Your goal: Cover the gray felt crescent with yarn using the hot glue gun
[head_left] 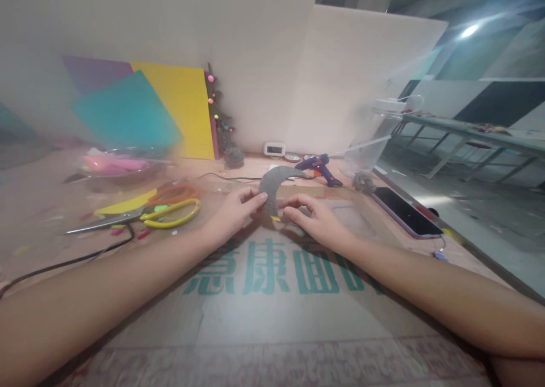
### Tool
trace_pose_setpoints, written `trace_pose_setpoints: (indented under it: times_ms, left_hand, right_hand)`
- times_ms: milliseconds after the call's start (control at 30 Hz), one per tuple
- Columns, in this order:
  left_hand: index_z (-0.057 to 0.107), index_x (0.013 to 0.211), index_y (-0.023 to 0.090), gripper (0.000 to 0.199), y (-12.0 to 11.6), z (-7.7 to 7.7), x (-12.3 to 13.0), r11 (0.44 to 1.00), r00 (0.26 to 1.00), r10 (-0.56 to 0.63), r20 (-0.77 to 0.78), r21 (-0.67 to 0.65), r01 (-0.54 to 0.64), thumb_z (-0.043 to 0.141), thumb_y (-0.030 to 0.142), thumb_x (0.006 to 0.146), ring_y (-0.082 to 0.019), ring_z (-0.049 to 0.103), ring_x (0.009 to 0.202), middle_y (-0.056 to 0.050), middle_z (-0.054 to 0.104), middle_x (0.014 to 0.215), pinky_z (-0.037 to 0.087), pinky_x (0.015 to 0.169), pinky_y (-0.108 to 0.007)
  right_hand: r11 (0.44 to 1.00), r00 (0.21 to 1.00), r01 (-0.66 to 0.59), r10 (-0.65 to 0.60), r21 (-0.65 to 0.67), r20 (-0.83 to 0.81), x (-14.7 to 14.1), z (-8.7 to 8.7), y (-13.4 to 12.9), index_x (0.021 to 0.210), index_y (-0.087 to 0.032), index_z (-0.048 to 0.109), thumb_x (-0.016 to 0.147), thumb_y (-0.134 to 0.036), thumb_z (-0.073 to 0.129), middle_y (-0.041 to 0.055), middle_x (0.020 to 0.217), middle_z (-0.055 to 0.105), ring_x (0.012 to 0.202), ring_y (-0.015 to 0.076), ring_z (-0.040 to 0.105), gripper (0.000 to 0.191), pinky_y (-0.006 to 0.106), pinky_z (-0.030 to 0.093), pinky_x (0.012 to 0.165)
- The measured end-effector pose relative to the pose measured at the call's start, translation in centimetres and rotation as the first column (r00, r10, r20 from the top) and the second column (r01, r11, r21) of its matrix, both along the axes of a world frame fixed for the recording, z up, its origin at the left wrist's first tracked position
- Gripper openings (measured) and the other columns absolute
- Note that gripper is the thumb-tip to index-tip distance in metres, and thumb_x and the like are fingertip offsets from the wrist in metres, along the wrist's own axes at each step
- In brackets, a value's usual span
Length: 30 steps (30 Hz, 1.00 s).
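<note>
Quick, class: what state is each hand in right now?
Left hand: closed, holding the grey crescent.
Right hand: curled by its lower end; grip unclear.

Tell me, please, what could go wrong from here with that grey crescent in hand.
The grey crescent looks wound, so its wrapping might loosen if the pinch of the left hand slips. The glue gun lies just beyond; if hot, it could burn the right hand on a forward reach. The smartphone lies near the right edge of the table and might get knocked off.
</note>
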<state>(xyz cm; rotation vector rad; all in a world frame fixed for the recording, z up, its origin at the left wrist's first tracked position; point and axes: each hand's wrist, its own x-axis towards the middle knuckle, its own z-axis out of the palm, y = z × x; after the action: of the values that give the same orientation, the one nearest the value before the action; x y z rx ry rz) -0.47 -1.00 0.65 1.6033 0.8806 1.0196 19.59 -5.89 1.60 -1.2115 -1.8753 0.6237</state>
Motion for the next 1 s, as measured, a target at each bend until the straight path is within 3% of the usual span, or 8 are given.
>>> trace_pose_setpoints:
  times_ms: [200, 467, 633, 800, 900, 1000]
  left_hand:
    - [0.060, 0.076, 0.017, 0.031, 0.29, -0.38, -0.03, 1.000, 0.999, -0.004, 0.042, -0.022, 0.005, 0.064, 0.047, 0.081, -0.011, 0.049, 0.062, 0.002, 0.055, 0.066, 0.037, 0.059, -0.024]
    - [0.060, 0.078, 0.017, 0.030, 0.14, -0.19, 0.01, 0.995, 0.997, -0.048, 0.061, -0.080, 0.053, 0.065, 0.046, 0.081, -0.009, 0.048, 0.060, 0.004, 0.055, 0.066, 0.036, 0.059, -0.022]
    - [0.060, 0.079, 0.016, 0.029, 0.11, -0.21, -0.01, 0.984, 0.991, -0.090, 0.103, -0.146, 0.105, 0.066, 0.044, 0.080, -0.009, 0.050, 0.060, 0.003, 0.056, 0.066, 0.037, 0.059, -0.022]
    - [0.062, 0.080, 0.015, 0.029, 0.25, -0.37, 0.10, 0.977, 0.986, -0.100, 0.136, -0.174, 0.123, 0.067, 0.044, 0.080, -0.010, 0.054, 0.064, 0.002, 0.059, 0.070, 0.041, 0.064, -0.022]
    - [0.061, 0.080, 0.016, 0.029, 0.35, -0.50, 0.13, 0.977, 0.984, -0.082, 0.159, -0.183, 0.111, 0.068, 0.044, 0.080, -0.010, 0.055, 0.064, 0.002, 0.059, 0.071, 0.042, 0.063, -0.022]
    - [0.061, 0.082, 0.016, 0.029, 0.49, -0.71, 0.08, 0.981, 0.983, -0.058, 0.174, -0.172, 0.088, 0.068, 0.044, 0.080, -0.010, 0.055, 0.065, 0.002, 0.059, 0.072, 0.043, 0.064, -0.022]
  right_hand:
    - [0.998, 0.996, 0.049, -0.052, 0.045, 0.079, -0.01, -0.25, 0.09, 0.084, -0.021, 0.070, 0.081, -0.026, 0.070, 0.0023, 0.090, 0.073, 0.090, 0.0190, 0.067, 0.005, 0.036, 0.049, 0.087]
    - [0.995, 0.996, 0.005, -0.014, 0.095, 0.088, 0.10, 0.02, 0.07, 0.076, -0.021, 0.066, 0.085, -0.024, 0.063, 0.0004, 0.080, 0.070, 0.079, 0.0169, 0.064, 0.010, 0.031, 0.048, 0.077]
    - [0.996, 0.996, -0.001, -0.007, 0.094, 0.084, 0.03, 0.00, 0.08, 0.076, -0.020, 0.064, 0.086, -0.024, 0.060, 0.0007, 0.079, 0.070, 0.078, 0.0165, 0.063, 0.012, 0.030, 0.048, 0.075]
    - [0.998, 0.991, -0.041, 0.033, 0.056, 0.132, 0.32, -0.60, 0.59, 0.087, -0.020, 0.069, 0.088, -0.021, 0.055, 0.0044, 0.092, 0.073, 0.092, 0.0197, 0.065, 0.014, 0.036, 0.047, 0.087]
    - [0.989, 0.998, 0.017, -0.025, 0.149, 0.051, 0.59, -0.81, 0.71, 0.104, -0.021, 0.065, 0.091, -0.017, 0.048, 0.0065, 0.111, 0.069, 0.107, 0.0199, 0.061, 0.022, 0.038, 0.044, 0.096]
    - [0.948, 0.992, 0.123, -0.113, 0.293, -0.050, 0.69, -0.55, 0.37, 0.103, -0.021, 0.058, 0.092, -0.020, 0.047, 0.0070, 0.109, 0.064, 0.103, 0.0189, 0.058, 0.016, 0.036, 0.044, 0.093]
